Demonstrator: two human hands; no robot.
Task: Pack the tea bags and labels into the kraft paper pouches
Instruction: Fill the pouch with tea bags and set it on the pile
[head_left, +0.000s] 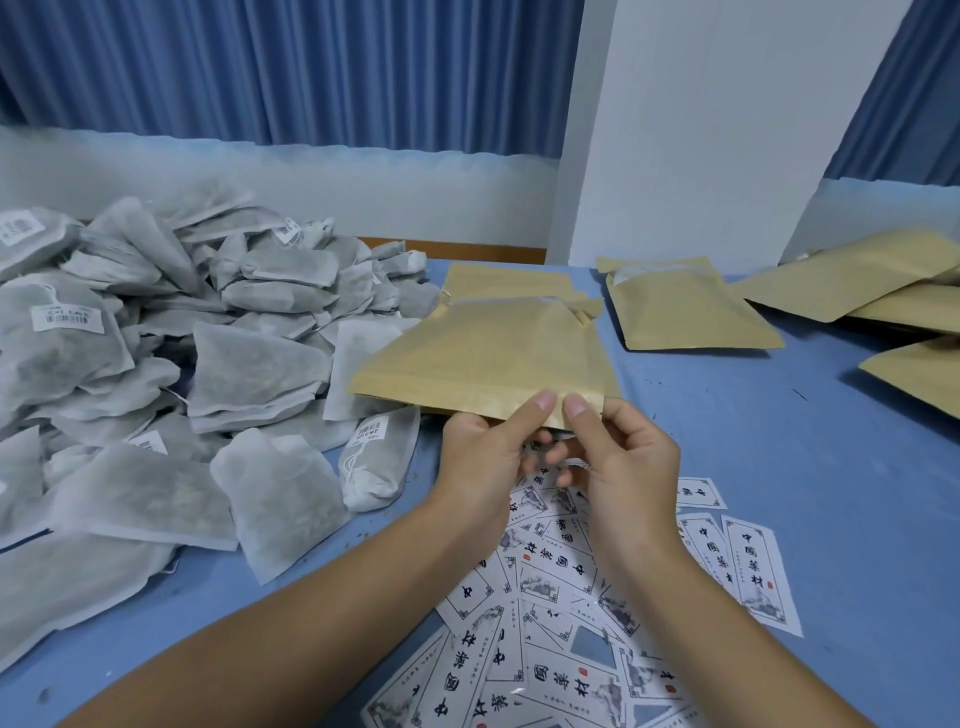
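1. A kraft pouch (483, 353) was held just above the table (831, 467), between the tea bags and the labels, with its mouth turned away from the person.
2. Its near edge was pinched by the left hand (483, 457) and the right hand (623, 457), with the thumbs pressed side by side on top and the fingers curled beneath.
3. No writing was seen on the pouch.
4. Labels (561, 623) were scattered under the wrists. They were printed with black Chinese characters, "中" and "材" among them, a red seal and an ink landscape.
5. Tea bags (156, 338) were heaped to the left. Some bore white barcode stickers, whose text was too blurred to be read.
6. A second pouch (685, 312) was laid to the right, with something white showing at its mouth.
7. More pouches (857, 280) were stacked at the far right.
8. A blue curtain (311, 67) was hung behind.
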